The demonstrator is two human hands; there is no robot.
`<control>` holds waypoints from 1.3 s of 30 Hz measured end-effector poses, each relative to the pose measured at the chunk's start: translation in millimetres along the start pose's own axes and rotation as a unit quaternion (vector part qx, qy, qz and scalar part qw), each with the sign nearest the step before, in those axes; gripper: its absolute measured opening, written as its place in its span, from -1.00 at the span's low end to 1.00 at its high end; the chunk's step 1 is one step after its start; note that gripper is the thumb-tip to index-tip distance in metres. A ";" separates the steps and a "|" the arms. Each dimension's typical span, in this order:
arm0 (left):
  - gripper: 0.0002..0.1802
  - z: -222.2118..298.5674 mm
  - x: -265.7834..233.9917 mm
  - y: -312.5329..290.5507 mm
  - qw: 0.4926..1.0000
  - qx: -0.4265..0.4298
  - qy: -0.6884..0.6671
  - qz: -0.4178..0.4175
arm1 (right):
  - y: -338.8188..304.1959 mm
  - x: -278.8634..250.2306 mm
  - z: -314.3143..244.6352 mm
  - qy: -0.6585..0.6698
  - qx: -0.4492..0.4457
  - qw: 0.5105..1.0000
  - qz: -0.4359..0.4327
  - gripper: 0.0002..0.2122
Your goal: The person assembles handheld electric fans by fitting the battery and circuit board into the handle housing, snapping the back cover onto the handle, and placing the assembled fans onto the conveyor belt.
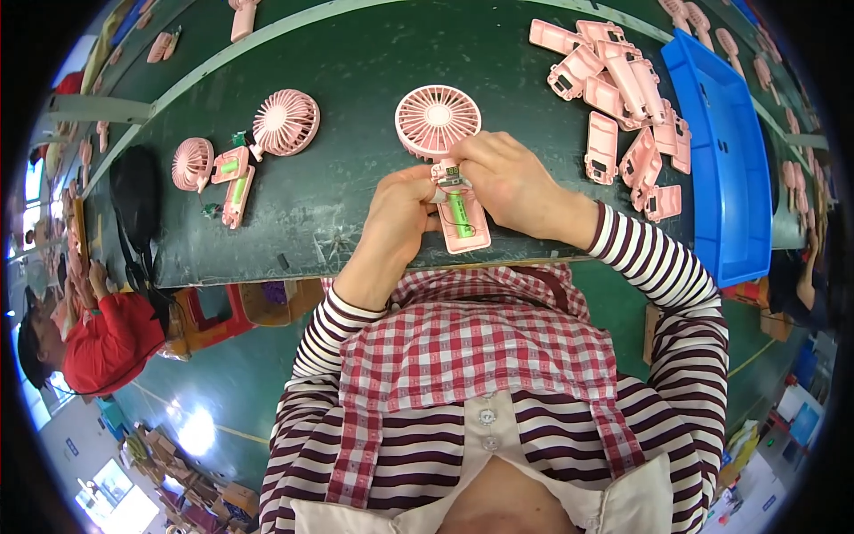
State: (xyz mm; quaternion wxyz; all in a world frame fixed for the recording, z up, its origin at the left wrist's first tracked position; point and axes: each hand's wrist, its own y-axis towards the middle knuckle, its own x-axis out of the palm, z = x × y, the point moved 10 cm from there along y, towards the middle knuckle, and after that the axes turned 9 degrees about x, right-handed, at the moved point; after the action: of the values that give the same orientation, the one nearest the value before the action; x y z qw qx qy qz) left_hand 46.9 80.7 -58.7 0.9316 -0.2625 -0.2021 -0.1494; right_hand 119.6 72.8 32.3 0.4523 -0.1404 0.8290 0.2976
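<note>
Left hand (396, 209) and right hand (514, 182) pinch a pink handheld fan (437, 117) at its neck, its open handle near the table's front edge; green tabletop (356, 84) stretches leftward to two partly assembled fans (289, 123), rightward to pink handle shells (603, 142) and a blue tray (743, 178).

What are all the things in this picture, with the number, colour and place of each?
Long worktable: 1, dark green, before the person.
Round plastic fan with open handle: 1, pink, table's middle.
Other open plastic fans: 2, pink, table's left.
Cylindrical batteries: 3, green, one in each open handle.
Plastic handle shells: over ten, pink, piled at table's right.
Rectangular plastic tray: 1, blue, table's right edge.
Soft item: 1, black, table's left edge; kind unclear.
Co-workers: at least 2, red-clad left, dark-clad right.
Cardboard boxes: several, brown, lower left.
Checked cloth apron: 1, red and white, on the person.
Left grip: 1, bare, at the fan's neck.
Right grip: 1, bare, same place.
</note>
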 end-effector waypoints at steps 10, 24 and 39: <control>-0.71 -13.5 -1.5 7.7 0.997 -0.049 -0.055 -0.006 | -4.0 8.4 0.1 -0.026 -0.005 1.000 -0.010 -0.84; -0.77 -13.0 -5.0 15.3 0.999 0.024 -0.028 -0.030 | -4.4 -6.3 8.6 0.013 0.051 0.997 0.051 -0.80; -0.78 18.9 -12.1 12.8 0.984 0.161 -0.054 0.052 | -26.2 32.8 52.5 0.329 0.367 0.867 0.072 -0.43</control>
State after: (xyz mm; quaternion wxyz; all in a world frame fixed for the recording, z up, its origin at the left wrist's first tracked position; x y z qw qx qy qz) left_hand 35.6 103.6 -55.0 0.9558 -0.1271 -0.2599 -0.0521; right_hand 149.6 86.1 -26.4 0.1498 0.0061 0.9869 -0.0603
